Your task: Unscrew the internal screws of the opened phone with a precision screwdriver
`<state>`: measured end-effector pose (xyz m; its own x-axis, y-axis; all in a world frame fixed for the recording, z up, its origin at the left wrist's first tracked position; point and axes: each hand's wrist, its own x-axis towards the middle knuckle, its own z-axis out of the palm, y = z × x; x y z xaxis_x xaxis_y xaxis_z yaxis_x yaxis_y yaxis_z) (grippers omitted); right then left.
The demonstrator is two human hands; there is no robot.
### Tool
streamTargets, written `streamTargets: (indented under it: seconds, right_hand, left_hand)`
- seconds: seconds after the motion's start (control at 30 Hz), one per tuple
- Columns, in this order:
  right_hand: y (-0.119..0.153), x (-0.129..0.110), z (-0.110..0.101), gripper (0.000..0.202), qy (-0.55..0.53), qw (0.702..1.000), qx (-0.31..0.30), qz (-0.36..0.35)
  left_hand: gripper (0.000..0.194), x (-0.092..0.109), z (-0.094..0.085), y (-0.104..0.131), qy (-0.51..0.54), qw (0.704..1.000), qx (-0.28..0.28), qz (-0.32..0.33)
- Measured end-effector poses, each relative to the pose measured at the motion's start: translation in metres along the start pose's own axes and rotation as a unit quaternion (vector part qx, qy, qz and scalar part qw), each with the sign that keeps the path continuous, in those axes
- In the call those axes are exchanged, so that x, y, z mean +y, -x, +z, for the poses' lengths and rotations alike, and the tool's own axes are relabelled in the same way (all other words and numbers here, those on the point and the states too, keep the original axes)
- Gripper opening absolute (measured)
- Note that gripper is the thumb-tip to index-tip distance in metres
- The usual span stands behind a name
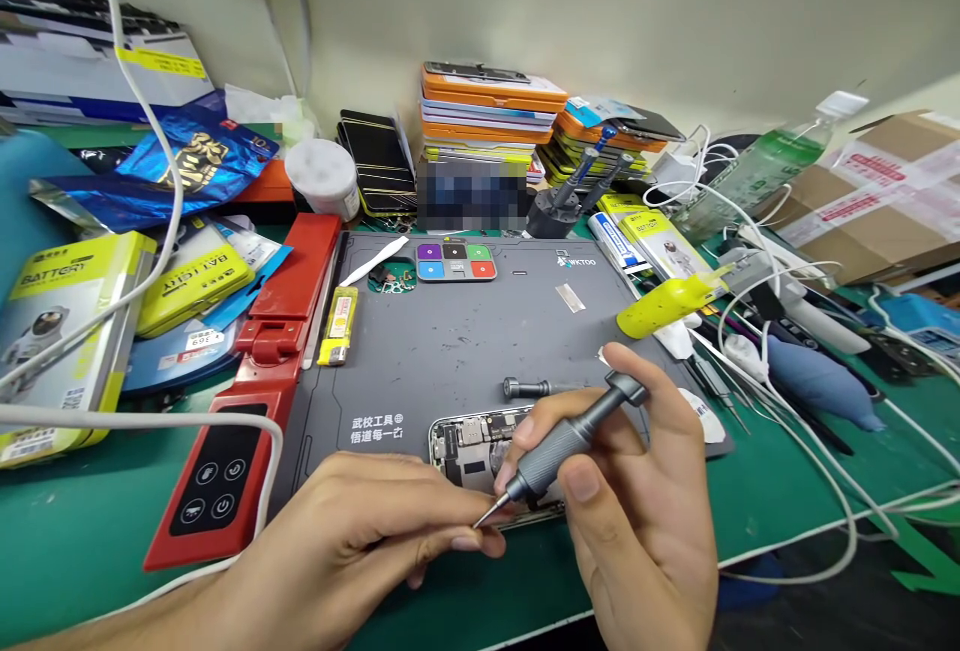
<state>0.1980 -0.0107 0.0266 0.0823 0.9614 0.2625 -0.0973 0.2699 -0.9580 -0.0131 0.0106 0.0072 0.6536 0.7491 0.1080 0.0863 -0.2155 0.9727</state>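
Note:
My right hand [637,511] holds a grey screwdriver [555,449], its thin tip pointing down and left. That tip meets the pinched fingertips of my left hand [375,531]; whatever is between those fingers is too small to make out. Behind both hands lies an opened phone [472,441] with its inner parts showing, partly hidden by my fingers. A second grey screwdriver [525,388] rests on the dark work mat [450,341] just beyond the phone.
On the left stand a red device [225,471] and a yellow battery [338,326]. A yellow bottle [667,306], white cables [840,501] and a green drink bottle [772,171] are on the right. Stacked boxes [487,111] and a screwdriver holder [553,215] line the back.

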Motion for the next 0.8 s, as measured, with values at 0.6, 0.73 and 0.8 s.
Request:
streamTargets:
  seconds: [0.6,0.73,0.8]
  right_hand:
    - [-0.0031,0.0033,0.0009,0.047,0.005,1.0,0.008,-0.012]
    - [-0.0028,0.0023,0.0013,0.047,-0.004,1.0,0.012,-0.002]
    - [-0.0024,0.0018,0.0012,0.046,-0.006,1.0,0.014,0.001]
  left_hand:
    - [0.027,0.0051,-0.0016,-0.0049,0.038,0.997,-0.006,0.061]
    - [0.025,0.0053,-0.0018,-0.0054,0.035,0.997,-0.003,0.073]
    - [0.027,0.0052,-0.0015,-0.0057,0.04,0.996,-0.003,0.077]
